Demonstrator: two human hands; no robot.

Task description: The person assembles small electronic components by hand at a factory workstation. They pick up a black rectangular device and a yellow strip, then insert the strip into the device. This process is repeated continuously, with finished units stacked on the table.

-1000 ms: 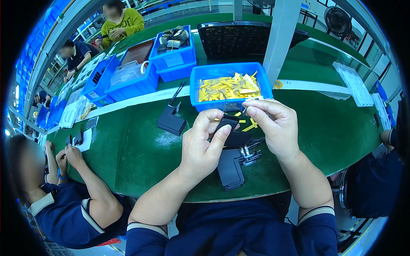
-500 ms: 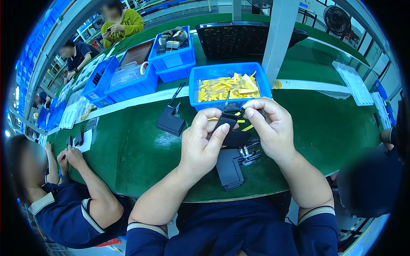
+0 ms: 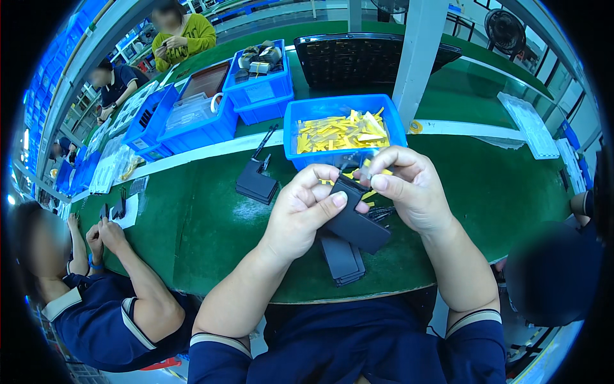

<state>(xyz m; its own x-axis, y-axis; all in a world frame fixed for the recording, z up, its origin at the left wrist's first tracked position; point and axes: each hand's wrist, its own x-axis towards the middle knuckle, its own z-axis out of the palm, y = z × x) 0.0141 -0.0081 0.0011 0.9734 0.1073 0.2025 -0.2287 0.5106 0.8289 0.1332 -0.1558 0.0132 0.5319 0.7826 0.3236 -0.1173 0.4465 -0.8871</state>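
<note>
My left hand (image 3: 295, 214) is closed on a flat black L-shaped part (image 3: 359, 225), thumb on its face, its wide leg slanting down to the right. Just off the part's upper corner, my right hand (image 3: 414, 195) is in a pinch. Something small, pale and smeared by motion shows at its fingertips; its kind cannot be told. Below the held part lies a stack of similar black parts (image 3: 342, 261), partly covered, with cables (image 3: 382, 214) at its right. Loose yellow strips (image 3: 370, 196) lie behind my fingers. Another stack of black parts (image 3: 256, 182) with cable ends rests to the left.
A blue bin (image 3: 401, 131) of yellow strips stands just beyond my hands, beside a grey post (image 3: 417, 64). More blue bins (image 3: 198, 128) stand at the back left. Co-workers sit close on my left (image 3: 128, 307) and right (image 3: 550, 275).
The black part has turned in my left hand, its wide leg now reaching down right over the stack. My right hand has shifted slightly right and down, away from the part's corner.
</note>
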